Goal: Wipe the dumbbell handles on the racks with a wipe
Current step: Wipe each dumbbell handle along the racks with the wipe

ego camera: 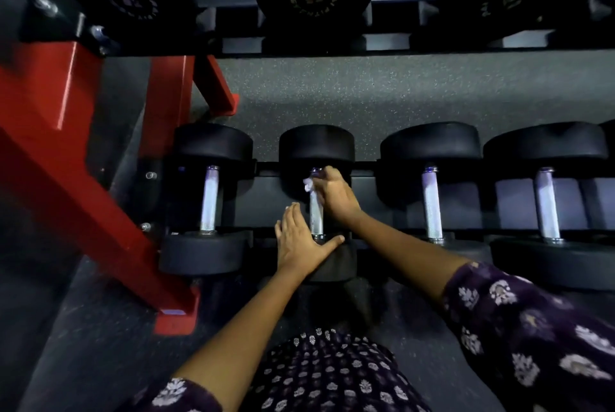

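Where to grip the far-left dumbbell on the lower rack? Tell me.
Grip the far-left dumbbell by its bare metal handle, coming from above. The handle runs front to back between the two black heads, exposed on top, with the red frame crowding its left side.

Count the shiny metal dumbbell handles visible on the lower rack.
4. Leftmost handle beside the red steel frame; second handle, where the right hand holds a white wipe; third handle; fourth handle. More may sit beyond the right edge.
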